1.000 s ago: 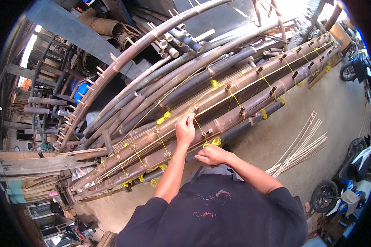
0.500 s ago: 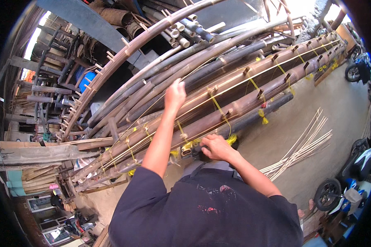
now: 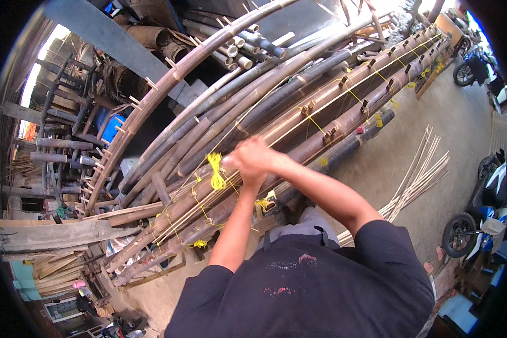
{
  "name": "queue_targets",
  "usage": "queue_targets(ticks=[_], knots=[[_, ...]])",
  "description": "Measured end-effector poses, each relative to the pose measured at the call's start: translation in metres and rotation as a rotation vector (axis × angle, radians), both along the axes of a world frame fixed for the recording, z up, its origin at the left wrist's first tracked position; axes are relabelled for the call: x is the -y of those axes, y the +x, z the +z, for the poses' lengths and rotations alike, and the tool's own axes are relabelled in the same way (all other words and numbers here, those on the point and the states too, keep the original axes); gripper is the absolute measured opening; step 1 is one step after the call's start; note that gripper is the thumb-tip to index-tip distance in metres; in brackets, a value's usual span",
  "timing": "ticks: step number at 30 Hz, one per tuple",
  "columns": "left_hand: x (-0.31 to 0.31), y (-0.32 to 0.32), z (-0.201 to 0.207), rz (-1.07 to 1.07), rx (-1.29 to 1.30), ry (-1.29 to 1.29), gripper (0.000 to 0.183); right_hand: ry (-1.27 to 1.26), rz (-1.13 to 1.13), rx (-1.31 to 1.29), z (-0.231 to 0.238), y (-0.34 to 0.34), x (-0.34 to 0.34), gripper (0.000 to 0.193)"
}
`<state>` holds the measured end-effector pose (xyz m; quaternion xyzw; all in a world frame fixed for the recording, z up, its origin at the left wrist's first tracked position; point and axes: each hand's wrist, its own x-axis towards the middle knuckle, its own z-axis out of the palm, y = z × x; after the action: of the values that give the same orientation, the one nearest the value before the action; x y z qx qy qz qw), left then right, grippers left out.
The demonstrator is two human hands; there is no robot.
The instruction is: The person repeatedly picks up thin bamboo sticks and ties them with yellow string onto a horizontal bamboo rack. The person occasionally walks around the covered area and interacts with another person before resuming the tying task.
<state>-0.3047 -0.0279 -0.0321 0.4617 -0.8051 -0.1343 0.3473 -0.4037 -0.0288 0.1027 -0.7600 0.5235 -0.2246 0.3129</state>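
Left hand (image 3: 251, 178) and right hand (image 3: 256, 151) meet, both curled, over the far pegged bamboo pole (image 3: 324, 97); contents cannot be determined. Yellow string bundle (image 3: 216, 172): just left of them.

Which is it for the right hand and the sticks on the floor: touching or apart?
Apart. The head view shows the right hand over the bamboo poles and the sticks on the floor to its right, floor visible between.
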Motion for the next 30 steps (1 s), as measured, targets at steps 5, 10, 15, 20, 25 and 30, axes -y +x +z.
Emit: queue_targets(ticks=[5, 10, 15, 20, 25, 30], knots=[[-0.004, -0.019, 0.050, 0.094, 0.155, 0.363, 0.029, 0.276, -0.174, 0.205, -0.063, -0.059, 0.058, 0.054], [-0.003, -0.001, 0.021, 0.044, 0.065, 0.309, 0.030, 0.111, 0.490, 0.408, -0.017, -0.063, -0.066, 0.036], [0.002, -0.016, 0.045, 0.060, -0.121, 0.324, 0.025, 0.154, 0.128, 0.276, -0.085, -0.040, -0.121, 0.042], [0.089, -0.061, 0.102, 0.088, -0.180, 0.379, 0.024, -0.107, 0.120, -0.095, -0.109, -0.047, -0.128, 0.040], [0.135, -0.028, 0.011, 0.124, 0.105, 0.398, 0.040, -0.082, 0.128, -0.407, -0.106, -0.018, -0.135, 0.023], [0.103, 0.049, 0.069, 0.093, 0.144, 0.374, 0.044, 0.381, 0.117, 0.507, -0.113, 0.051, -0.151, 0.039]])
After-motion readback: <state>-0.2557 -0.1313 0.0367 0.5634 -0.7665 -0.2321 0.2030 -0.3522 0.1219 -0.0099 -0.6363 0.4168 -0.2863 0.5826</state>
